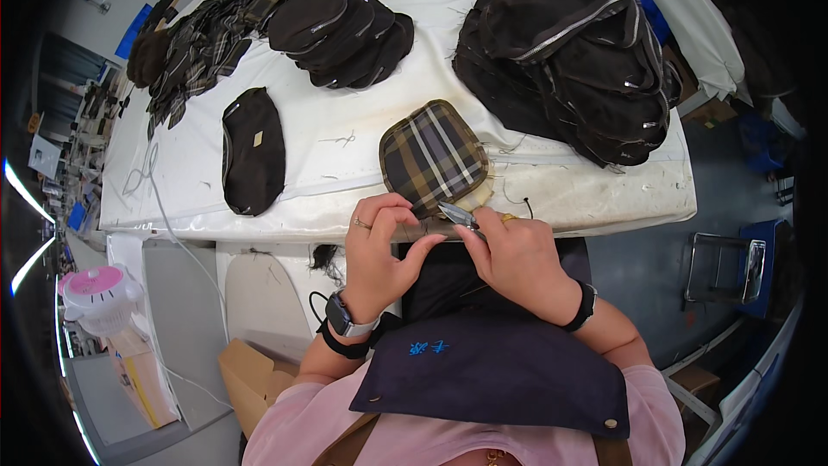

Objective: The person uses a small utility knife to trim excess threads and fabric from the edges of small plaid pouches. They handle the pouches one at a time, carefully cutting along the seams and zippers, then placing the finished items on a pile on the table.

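Observation:
A plaid fabric piece with rounded corners and bound edges (435, 154) lies at the near edge of the white-covered table. My right hand (517, 252) holds small metal thread snips (458, 214), their blades at the piece's lower edge. At that piece's lower left corner is my left hand (388, 246), fingers curled and thumb apart from them; whether the fingertips pinch the cloth or a thread cannot be told. Something pale yellow shows under the piece's right side. To the left lies a dark zippered pouch piece (253, 152) with a small tan label.
Stacked dark zippered pieces (343, 32) sit farther back on the table (323, 142). Dark zippered bags (569, 58) are heaped at the right. Plaid pieces (194, 58) form a pile at the back left. A white cord (169, 226) hangs over the front edge, near a pink-topped fan-like object (100, 294).

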{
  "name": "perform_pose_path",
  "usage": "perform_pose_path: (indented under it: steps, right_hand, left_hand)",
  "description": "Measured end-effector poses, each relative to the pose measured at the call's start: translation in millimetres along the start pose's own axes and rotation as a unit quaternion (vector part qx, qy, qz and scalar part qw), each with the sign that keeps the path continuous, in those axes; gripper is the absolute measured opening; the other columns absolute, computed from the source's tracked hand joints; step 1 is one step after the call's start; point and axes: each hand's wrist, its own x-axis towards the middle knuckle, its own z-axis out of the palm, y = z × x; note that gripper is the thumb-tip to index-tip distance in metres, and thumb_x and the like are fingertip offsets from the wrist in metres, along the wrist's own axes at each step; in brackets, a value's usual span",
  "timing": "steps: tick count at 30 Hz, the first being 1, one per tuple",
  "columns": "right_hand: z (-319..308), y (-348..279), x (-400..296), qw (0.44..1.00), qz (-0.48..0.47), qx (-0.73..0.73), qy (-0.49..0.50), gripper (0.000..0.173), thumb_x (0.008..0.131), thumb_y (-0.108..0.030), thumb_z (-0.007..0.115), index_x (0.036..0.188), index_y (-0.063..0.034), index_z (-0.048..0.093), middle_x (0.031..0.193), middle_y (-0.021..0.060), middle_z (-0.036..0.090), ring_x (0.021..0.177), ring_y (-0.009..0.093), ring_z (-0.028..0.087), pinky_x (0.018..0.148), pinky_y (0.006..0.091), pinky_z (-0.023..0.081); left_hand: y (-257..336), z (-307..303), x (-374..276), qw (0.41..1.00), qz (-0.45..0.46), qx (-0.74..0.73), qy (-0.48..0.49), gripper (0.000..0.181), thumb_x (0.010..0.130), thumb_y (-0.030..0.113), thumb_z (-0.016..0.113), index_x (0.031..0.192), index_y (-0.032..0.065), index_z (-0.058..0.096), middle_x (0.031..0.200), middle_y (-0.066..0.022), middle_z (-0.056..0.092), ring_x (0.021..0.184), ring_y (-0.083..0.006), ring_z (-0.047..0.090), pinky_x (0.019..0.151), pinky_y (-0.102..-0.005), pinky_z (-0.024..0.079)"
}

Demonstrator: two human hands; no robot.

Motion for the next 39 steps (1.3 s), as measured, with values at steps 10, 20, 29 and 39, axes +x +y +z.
perform_pose_path:
  steps: [10, 20, 29, 39]
  right_hand:
    - [2.3, 8.6, -3.5, 0.999, 0.019, 0.025, 0.019, 0.026, 0.098, -0.03, 0.07, 0.093, -0.0063, 0.061, 0.055, 0.008, 0.06, 0.046, 0.028, 0.061, 0.046, 0.0397, 0.048]
    - [-3.0, 21.8, -11.3, 0.996, 0.038, 0.07, 0.029, 0.023, 0.097, -0.026, 0.072, 0.095, -0.0058, 0.062, 0.056, 0.0084, 0.06, 0.05, 0.03, 0.063, 0.048, 0.0393, 0.048]
    - [-0.8, 22.9, -13.4, 0.997, 0.018, 0.076, 0.0, 0.027, 0.098, -0.03, 0.071, 0.092, -0.0059, 0.06, 0.054, 0.0087, 0.058, 0.048, 0.03, 0.062, 0.046, 0.0408, 0.047]
    - [-3.2, 19.9, -12.3, 1.0, 0.002, 0.029, 0.006, 0.028, 0.097, -0.032, 0.071, 0.09, -0.0075, 0.059, 0.056, 0.0061, 0.058, 0.047, 0.027, 0.062, 0.046, 0.04, 0.047]
  left_hand:
    - [-6.9, 13.4, 2.6, 0.981, 0.115, 0.128, 0.092, 0.028, 0.072, -0.005, 0.082, 0.096, 0.006, 0.074, 0.096, -0.0066, 0.073, 0.084, -0.0266, 0.066, 0.075, -0.0388, 0.051]
    - [21.8, 25.2, 15.8, 0.994, 0.076, 0.04, 0.072, 0.019, 0.077, -0.006, 0.08, 0.092, 0.0053, 0.076, 0.09, -0.0085, 0.074, 0.077, -0.0249, 0.071, 0.066, -0.033, 0.056]
    - [23.7, 22.8, 15.8, 0.998, 0.014, 0.009, 0.055, 0.013, 0.081, -0.005, 0.078, 0.092, 0.0018, 0.076, 0.091, -0.0119, 0.075, 0.079, -0.0262, 0.074, 0.07, -0.0323, 0.058]
    - [24.1, 23.8, 14.9, 0.998, 0.003, 0.0, 0.057, 0.012, 0.082, -0.004, 0.079, 0.092, 0.0016, 0.077, 0.091, -0.012, 0.074, 0.078, -0.0255, 0.074, 0.07, -0.0314, 0.058]
